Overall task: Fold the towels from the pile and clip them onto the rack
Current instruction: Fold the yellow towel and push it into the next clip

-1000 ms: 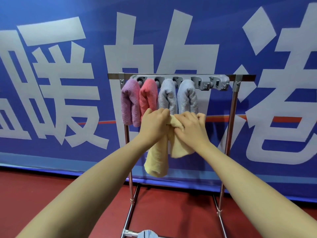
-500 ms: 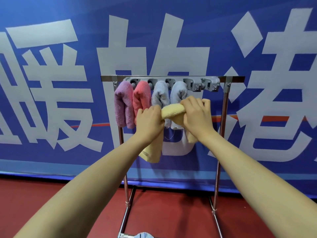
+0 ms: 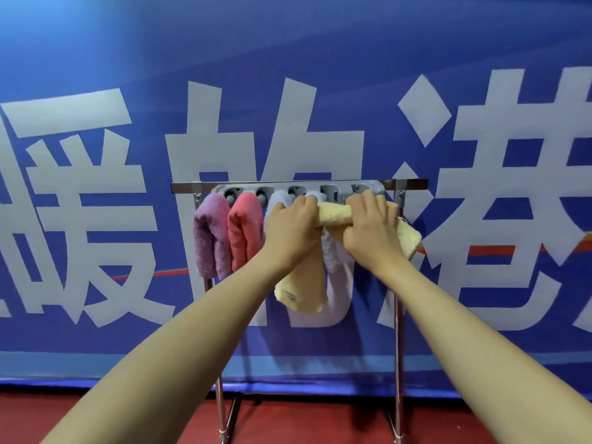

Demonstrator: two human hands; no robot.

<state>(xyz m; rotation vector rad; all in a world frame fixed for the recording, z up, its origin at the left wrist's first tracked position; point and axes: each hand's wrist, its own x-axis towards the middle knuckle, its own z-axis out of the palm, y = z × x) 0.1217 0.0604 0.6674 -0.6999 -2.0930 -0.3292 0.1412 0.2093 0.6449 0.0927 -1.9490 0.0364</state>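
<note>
Both hands hold a folded yellow towel (image 3: 333,214) stretched level just under the grey clip strip (image 3: 298,189) of the metal rack (image 3: 397,315). My left hand (image 3: 290,229) grips its left part, whose end hangs down. My right hand (image 3: 371,229) grips the right part, near the rightmost clips; that end droops to the right. A purple towel (image 3: 209,235) and a pink towel (image 3: 245,230) hang clipped at the left. Two pale blue-grey towels (image 3: 331,254) hang clipped behind my hands, mostly hidden.
A large blue banner (image 3: 288,91) with white characters stands right behind the rack. The floor (image 3: 304,421) below is red. The rack's legs run down to a base bar at the bottom edge.
Both hands have raised the yellow towel from below the hanging towels up to the clip strip and shifted it to the right. The towel is now pulled out level between them.
</note>
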